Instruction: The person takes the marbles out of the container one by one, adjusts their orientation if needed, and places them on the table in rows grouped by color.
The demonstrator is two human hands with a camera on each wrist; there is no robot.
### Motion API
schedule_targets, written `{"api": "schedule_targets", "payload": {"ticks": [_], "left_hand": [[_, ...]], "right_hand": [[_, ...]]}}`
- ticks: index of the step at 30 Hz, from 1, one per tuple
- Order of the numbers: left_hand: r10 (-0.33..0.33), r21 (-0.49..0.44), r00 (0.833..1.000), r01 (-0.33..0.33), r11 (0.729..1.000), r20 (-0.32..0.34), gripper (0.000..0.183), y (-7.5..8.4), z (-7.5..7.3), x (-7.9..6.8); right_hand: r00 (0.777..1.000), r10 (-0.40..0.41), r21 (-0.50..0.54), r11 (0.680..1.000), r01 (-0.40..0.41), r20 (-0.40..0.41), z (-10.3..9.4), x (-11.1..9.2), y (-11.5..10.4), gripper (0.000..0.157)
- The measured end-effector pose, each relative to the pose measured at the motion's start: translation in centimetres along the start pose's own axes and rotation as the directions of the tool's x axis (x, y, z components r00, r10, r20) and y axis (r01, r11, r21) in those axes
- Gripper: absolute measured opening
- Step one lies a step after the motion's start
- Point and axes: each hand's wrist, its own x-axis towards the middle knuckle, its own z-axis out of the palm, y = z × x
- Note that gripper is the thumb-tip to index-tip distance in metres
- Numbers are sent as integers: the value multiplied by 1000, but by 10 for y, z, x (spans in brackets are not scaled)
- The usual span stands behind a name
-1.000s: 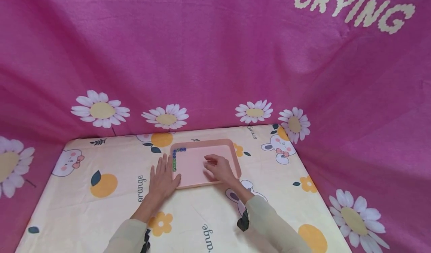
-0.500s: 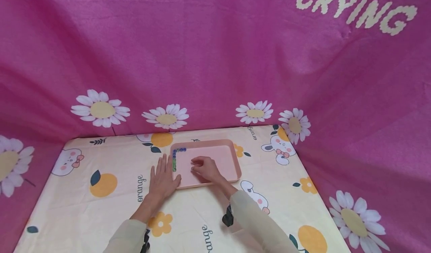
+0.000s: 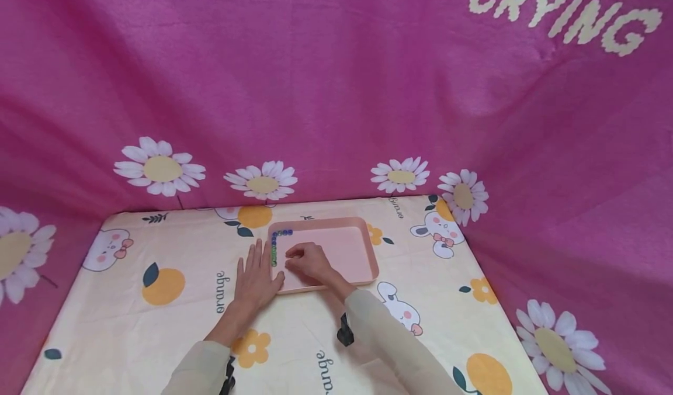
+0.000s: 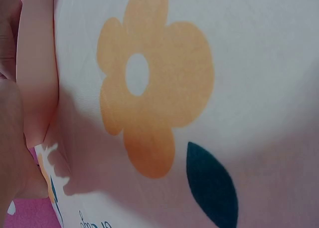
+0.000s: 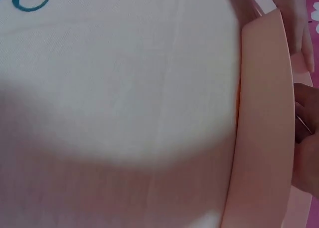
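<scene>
A pink tray [image 3: 336, 266] lies on the table. Small round bead-like pieces [image 3: 274, 249], green and blue, line its left side and turn along the back left corner. My left hand [image 3: 256, 281] rests at the tray's left rim, fingers straight, thumb over the front left corner. Over the tray's left half, my right hand [image 3: 311, 263] has bent fingers, with index and thumb tips close together just right of the row; whether something small is between them is too small to tell. In the right wrist view the tray's wall hides part of the right hand [image 5: 306, 143].
A cream tablecloth [image 3: 184, 336] printed with oranges, flowers and rabbits covers the table. Behind and at the sides hangs a magenta cloth [image 3: 326, 103] with daisies. Dark straps [image 3: 344, 331] sit at the wrists.
My right hand has moved left across the tray, towards the row of bead-like pieces. My left hand has stayed at the rim. The row looks the same.
</scene>
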Motion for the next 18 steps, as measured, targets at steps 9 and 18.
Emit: {"api": "schedule_targets", "payload": {"ticks": [9, 18], "left_hand": [[-5, -1, 1000, 5, 1000, -7, 91, 2, -2, 1], [-11, -1, 1000, 11, 1000, 6, 90, 1, -1, 0]], "right_hand": [[1000, -10, -34, 999, 11, 30, 8, 5, -3, 13], [999, -1, -20, 1000, 2, 33, 11, 3, -6, 12]]}}
